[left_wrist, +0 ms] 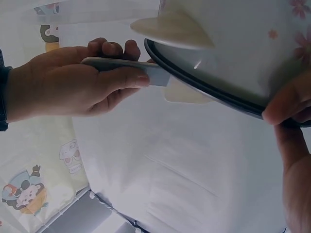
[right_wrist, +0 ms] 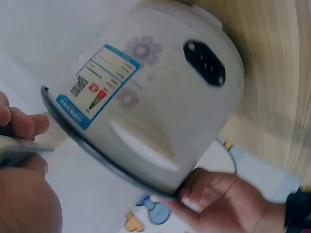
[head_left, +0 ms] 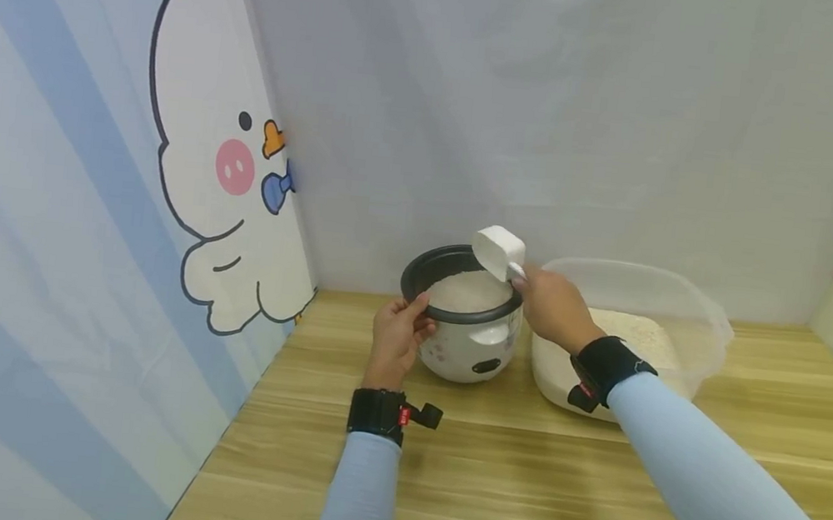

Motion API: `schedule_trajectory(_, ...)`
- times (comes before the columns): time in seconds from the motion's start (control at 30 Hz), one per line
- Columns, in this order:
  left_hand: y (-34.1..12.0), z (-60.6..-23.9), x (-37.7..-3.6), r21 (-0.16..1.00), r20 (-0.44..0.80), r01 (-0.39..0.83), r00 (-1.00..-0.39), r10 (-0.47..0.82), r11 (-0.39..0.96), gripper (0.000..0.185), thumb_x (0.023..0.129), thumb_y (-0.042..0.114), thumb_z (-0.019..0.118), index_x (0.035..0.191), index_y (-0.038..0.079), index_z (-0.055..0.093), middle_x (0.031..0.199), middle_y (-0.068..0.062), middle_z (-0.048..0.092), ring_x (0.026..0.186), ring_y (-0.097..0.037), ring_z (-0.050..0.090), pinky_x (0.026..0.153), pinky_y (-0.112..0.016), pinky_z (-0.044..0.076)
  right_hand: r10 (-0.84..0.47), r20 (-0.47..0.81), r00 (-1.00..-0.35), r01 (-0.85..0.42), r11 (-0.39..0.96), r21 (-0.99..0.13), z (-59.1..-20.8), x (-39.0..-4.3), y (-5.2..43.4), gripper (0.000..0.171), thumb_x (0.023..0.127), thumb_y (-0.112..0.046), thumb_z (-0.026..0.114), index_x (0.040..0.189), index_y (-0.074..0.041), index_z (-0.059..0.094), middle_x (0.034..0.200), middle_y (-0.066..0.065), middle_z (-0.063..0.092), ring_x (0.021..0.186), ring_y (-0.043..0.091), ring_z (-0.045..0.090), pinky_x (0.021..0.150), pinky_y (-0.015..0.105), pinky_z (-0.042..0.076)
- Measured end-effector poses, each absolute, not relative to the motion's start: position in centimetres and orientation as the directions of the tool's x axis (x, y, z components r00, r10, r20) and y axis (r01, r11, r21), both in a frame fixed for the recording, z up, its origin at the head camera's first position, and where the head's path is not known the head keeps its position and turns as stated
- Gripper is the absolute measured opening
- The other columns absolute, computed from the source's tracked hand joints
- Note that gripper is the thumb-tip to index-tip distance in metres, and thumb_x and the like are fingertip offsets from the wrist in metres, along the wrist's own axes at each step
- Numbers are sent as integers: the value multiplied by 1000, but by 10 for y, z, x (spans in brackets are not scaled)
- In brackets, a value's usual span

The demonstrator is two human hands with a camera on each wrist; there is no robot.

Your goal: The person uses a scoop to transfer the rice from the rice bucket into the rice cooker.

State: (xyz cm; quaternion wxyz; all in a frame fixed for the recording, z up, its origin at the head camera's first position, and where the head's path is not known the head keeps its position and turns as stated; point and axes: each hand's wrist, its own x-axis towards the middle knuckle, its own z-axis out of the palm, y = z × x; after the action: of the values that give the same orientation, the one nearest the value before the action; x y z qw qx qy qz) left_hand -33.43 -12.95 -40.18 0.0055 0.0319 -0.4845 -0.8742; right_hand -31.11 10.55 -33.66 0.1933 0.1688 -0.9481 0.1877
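A small white rice cooker [head_left: 468,350] with a black rim stands on the wooden table, white rice showing inside. My left hand [head_left: 411,316] grips the rim on its left side, thumb on top; the right wrist view has that hand [right_wrist: 214,196] under the rim of the cooker [right_wrist: 160,92]. My right hand [head_left: 537,295] pinches the handle of a white scoop [head_left: 498,250], tilted above the cooker's opening. The left wrist view shows the right hand [left_wrist: 77,85] around the flat scoop handle [left_wrist: 129,69] beside the cooker [left_wrist: 243,43].
A clear plastic tub [head_left: 708,321] holding white rice sits just right of the cooker, under my right forearm. A cartoon duck curtain [head_left: 223,158] walls off the left side; a pale backdrop stands close behind. Bare wooden tabletop [head_left: 515,487] lies in front.
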Motion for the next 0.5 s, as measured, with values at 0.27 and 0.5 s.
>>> schedule_trajectory(0.27, -131, -398, -330, 862, -68, -38, -997, -41, -506, 21, 87, 14, 70, 86, 6, 51, 70, -5, 62, 55, -12, 58, 51, -22, 52, -90, 106, -990, -139, 584, -800, -327, -299, 127, 33, 105, -22, 29, 110, 6, 44, 86, 15, 57, 68, 20, 50, 54, 27, 40)
schedule_trajectory(0.5, -130, -398, -331, 865, -63, -35, -997, -39, -501, 24, 87, 15, 71, 84, 6, 49, 69, -5, 62, 55, -12, 58, 52, -23, 52, 37, 79, -996, -56, 426, -903, -315, -286, 165, 42, 102, -35, 26, 108, 2, 45, 80, 6, 41, 62, 15, 38, 50, 25, 36)
